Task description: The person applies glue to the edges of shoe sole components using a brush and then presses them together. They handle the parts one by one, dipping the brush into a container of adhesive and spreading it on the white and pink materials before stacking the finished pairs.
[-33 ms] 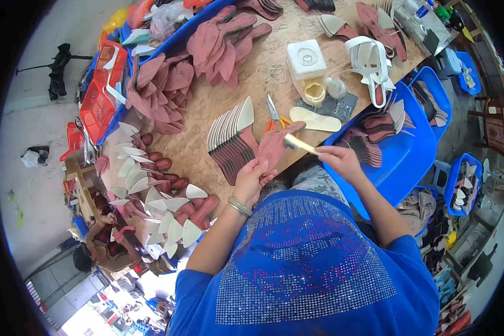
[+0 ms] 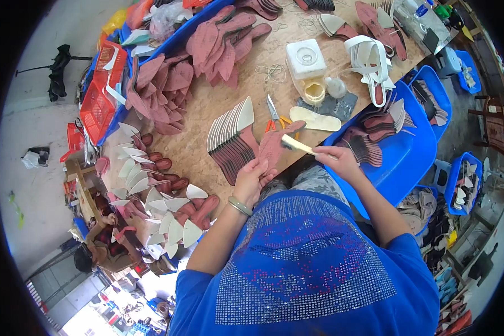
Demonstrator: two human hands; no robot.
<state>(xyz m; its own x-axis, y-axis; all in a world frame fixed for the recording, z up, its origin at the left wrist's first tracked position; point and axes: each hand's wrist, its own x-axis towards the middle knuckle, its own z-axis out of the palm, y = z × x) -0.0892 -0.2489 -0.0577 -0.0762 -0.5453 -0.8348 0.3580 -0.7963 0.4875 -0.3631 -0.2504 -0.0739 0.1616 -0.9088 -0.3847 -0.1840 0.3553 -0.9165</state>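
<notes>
My left hand (image 2: 253, 178) pinches the near end of a dark pink shoe insole (image 2: 274, 147) at the table's front edge. In my right hand (image 2: 340, 161) is a brush (image 2: 300, 145) with a pale handle, its dark bristles against the insole's upper face. Left of the insole lies a fanned stack of insoles with white tips (image 2: 232, 137). Just beyond are pliers with orange handles (image 2: 273, 116) and a cream insole-shaped piece (image 2: 315, 119). An open jar of yellowish liquid (image 2: 315, 92) stands farther back, beside a white block (image 2: 306, 59).
Piles of pink insoles (image 2: 162, 89) cover the table's left and far side. Rows of white-tipped pieces (image 2: 151, 190) line its left edge. White straps (image 2: 369, 61) lie at the back right. A blue tub (image 2: 400, 168) with insoles stands to my right; another person (image 2: 103, 238) sits at the left.
My right hand has shifted the brush slightly left and toward me along the insole. My left hand stays in place on the insole.
</notes>
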